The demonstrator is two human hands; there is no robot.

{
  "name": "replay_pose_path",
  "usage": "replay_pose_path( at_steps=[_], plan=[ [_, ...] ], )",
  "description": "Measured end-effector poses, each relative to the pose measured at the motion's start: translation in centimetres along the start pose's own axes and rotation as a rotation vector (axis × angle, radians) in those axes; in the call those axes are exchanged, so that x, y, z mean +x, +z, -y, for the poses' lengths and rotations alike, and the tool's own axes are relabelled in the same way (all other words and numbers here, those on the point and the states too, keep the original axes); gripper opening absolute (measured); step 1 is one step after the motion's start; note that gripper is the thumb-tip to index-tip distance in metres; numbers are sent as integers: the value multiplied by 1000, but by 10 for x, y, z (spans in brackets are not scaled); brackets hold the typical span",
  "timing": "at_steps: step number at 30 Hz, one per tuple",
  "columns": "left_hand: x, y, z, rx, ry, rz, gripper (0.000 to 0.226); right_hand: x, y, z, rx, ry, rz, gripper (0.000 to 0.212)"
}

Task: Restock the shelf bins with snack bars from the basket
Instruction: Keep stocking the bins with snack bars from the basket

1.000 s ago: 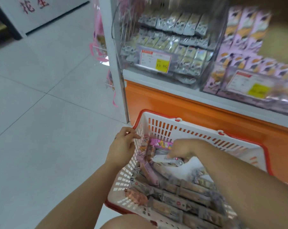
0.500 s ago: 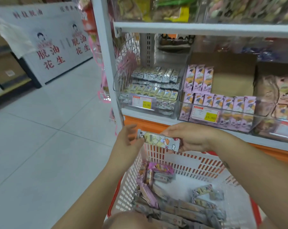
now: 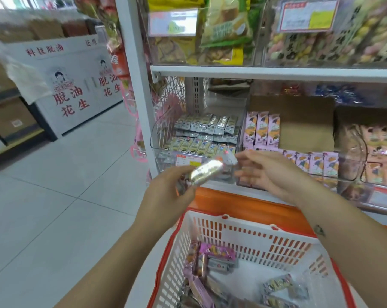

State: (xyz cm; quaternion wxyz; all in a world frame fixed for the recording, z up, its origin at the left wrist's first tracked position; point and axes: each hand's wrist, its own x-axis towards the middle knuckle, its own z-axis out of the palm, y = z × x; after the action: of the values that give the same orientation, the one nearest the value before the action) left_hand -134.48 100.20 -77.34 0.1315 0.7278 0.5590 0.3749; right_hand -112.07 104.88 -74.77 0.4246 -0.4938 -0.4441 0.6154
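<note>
Bottom centre-right: white slotted plastic basket w/ red rim (image 3: 250,238), more wrapped bars (image 3: 210,261) piled in its lower-left corner, a few loose at lower right. Above it, mid-frame, left hand (image 3: 166,201) grips the silvery foil-wrapped snack bar (image 3: 207,172) by its lower-left end, fingers curled round it. Right hand (image 3: 270,176) sits just right of the bar, fingers loose & spread, holding nothing. Can't tell if its fingertips touch the bar's far end, too blurred.

Change: 0.5 s ago both hands held the bar roughly level, just over the basket rim. Now only the left has it, and it's higher, in front of the shelf. So handover looks done, pick step over, placing prob next.

Bar's long axis runs lower-left to upper-right, upper end aimed at the clear plastic shelf bin (image 3: 163,152) of grey-green bars, centre frame. Bar not in the bin yet. Next bin to the right: purple packs (image 3: 261,130).
</note>
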Motion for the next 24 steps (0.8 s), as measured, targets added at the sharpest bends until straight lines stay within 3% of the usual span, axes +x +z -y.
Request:
replay_pose_path(
  at_steps=[2, 4, 7, 9, 16, 24],
  plan=[
    [24, 1, -2, -73, -91, -9, 32, 17, -9, 8, -206, -147, -132, 19],
    [52, 4, -4, -130, -166, -10, 29, 40, -21, 13, -586, -314, -219, 25],
    [96, 17, -5, -106, -201, -8, 34, 76, -35, 10, -1061, -451, -135, 46],
    [123, 29, -4, -90, -206, 10, 39, 95, -43, 5, -1218, -479, -94, 58],
    [209, 97, 2, -226, -279, 130, 37, 122, -59, -11, -1208, -583, -146, 73],
    [257, 149, 0, -12, -181, 209, 37, 127, -61, -14, -1128, -676, -129, 66]
  ],
)
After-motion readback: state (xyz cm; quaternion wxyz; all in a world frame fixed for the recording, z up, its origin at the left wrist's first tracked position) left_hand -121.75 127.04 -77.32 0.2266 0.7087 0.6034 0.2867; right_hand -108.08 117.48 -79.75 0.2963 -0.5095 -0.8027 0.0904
